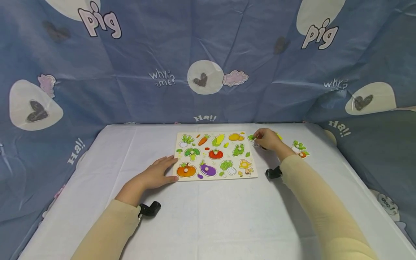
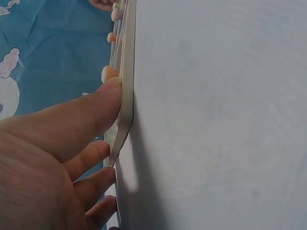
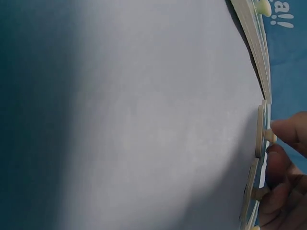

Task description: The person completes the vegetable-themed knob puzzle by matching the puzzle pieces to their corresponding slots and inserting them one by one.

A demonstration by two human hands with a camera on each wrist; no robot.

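On the broad, white, cloth-covered surface (image 1: 208, 216), a pale rectangular vegetable-puzzle board (image 1: 227, 153) is lying with the left hand (image 1: 158, 172) resting its grip spread around the near left corner, where uneven pressure is risking a skew. Beside the board's right edge, the right hand's (image 1: 269, 139) grip is pinching a flat green-and-white piece (image 1: 254, 142) by its small pale knob (image 3: 270, 137); fingers crowding an adjacent thin, pale-edged piece (image 3: 248, 187) are risking dragging it.

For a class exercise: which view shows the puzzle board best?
The head view, because it shows the puzzle board almost whole, face up. Left wrist shows its edge and some knobs; right wrist, only an edge-on part at upper right.
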